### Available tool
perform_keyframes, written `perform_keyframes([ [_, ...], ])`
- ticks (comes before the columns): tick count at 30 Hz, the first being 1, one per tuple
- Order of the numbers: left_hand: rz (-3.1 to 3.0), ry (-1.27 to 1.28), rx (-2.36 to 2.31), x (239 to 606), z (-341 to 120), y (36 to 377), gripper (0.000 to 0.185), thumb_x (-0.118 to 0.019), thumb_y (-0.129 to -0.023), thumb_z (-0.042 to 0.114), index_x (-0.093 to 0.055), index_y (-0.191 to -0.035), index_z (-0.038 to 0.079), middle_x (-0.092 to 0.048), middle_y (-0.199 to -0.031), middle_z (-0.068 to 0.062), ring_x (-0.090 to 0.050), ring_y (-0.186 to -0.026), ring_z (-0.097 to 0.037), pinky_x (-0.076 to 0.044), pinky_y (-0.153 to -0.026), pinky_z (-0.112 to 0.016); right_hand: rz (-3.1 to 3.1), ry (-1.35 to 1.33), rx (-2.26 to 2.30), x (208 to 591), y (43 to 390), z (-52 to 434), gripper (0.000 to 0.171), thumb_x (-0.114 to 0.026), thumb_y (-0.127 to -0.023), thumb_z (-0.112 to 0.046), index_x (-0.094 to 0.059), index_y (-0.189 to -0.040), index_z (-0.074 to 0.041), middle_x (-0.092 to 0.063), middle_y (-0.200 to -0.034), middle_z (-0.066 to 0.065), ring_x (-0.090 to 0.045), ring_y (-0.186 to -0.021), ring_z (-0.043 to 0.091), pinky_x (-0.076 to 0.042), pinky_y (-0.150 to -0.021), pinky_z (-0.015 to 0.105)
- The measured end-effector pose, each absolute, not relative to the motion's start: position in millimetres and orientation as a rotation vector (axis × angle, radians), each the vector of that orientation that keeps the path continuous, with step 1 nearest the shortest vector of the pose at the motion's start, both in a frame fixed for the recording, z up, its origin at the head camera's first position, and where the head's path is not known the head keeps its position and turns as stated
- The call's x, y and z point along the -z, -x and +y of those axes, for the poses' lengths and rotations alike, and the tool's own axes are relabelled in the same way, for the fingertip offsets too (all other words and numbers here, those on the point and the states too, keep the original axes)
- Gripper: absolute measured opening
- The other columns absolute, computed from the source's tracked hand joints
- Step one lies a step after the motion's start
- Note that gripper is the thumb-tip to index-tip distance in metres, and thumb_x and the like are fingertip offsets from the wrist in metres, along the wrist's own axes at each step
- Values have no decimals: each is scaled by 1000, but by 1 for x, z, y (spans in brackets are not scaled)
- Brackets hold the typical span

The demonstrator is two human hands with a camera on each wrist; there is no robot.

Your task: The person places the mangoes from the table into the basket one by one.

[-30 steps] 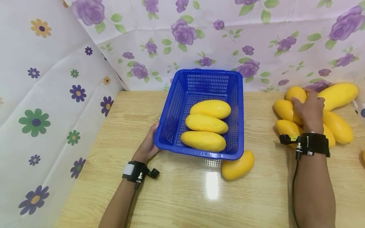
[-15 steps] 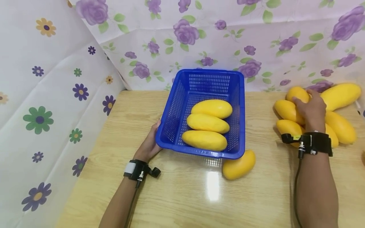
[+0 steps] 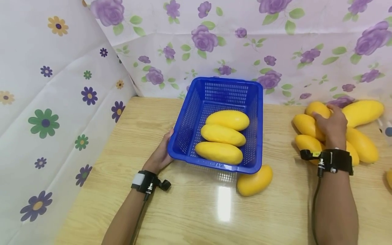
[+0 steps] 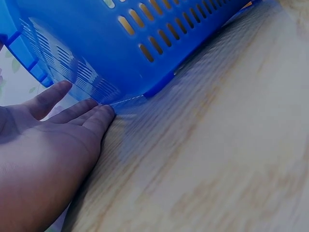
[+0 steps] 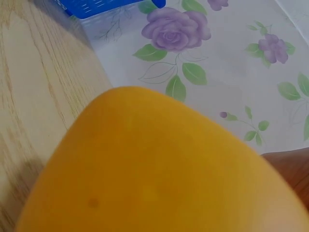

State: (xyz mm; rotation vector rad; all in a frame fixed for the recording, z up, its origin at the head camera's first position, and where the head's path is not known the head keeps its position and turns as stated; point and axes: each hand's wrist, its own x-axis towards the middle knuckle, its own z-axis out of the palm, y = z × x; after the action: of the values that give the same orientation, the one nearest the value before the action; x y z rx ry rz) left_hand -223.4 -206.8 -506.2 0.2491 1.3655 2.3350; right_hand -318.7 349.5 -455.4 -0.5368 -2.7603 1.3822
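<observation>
3 smooth yellow mangoes [image 3: 223,134] lie in the blue perforated plastic basket [image 3: 257,112], steadied by the flat-fingered left hand [image 3: 159,156]; the right hand [image 3: 332,124] curls over a mango in the heap of about 6 loose yellow mangoes [image 3: 361,144] on the table's right; 1 stray mango [image 3: 255,180] waits beside the basket

Both forearms reach forward, each with a black strap and small camera at the wrist. The left hand [image 3: 159,154] lies flat and low, palm down, fingers [image 4: 79,108] straight and close together, thumb spread apart. The right hand [image 3: 331,125] is stretched further out, fingers curved downward, wrist nearly level
</observation>
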Motion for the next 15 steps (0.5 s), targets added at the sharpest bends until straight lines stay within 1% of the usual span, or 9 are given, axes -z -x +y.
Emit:
perform_keyframes([
  [6, 1366, -237, -2317, 504, -207, 221, 75, -42, -103, 59, -22, -161, 15, -43, -143, -15, -50, -119, -22, -50, -94, -36, -2737, 568, -1415, 457, 318, 350, 82, -55, -100, -48, -18, -162, -9, -14, -167, 17, -15, -151, 39, -17, -121, 55],
  [12, 1367, -236, -2313, 503, -206, 221, 76, -42, -103, 60, -23, -160, 13, -44, -142, -13, -50, -119, -22, -49, -94, -36, -2732, 567, -1423, 458, 317, 350, 82, -55, -100, -47, -19, -162, -9, -14, -167, 17, -15, -151, 39, -15, -121, 55],
  [14, 1361, -241, -2329, 504, -207, 222, 75, -44, -103, 60, -23, -161, 16, -44, -141, -12, -49, -118, -21, -49, -93, -36, -2724, 564, -1434, 457, 319, 349, 81, -55, -100, -48, -20, -162, -10, -14, -167, 16, -15, -151, 38, -15, -121, 55],
  [15, 1358, -245, -2336, 504, -207, 222, 75, -44, -103, 60, -23, -161, 18, -43, -142, -12, -48, -118, -21, -49, -93, -36, -2715, 572, -1451, 456, 319, 348, 81, -55, -99, -49, -20, -162, -12, -13, -168, 14, -15, -151, 36, -15, -121, 54],
])
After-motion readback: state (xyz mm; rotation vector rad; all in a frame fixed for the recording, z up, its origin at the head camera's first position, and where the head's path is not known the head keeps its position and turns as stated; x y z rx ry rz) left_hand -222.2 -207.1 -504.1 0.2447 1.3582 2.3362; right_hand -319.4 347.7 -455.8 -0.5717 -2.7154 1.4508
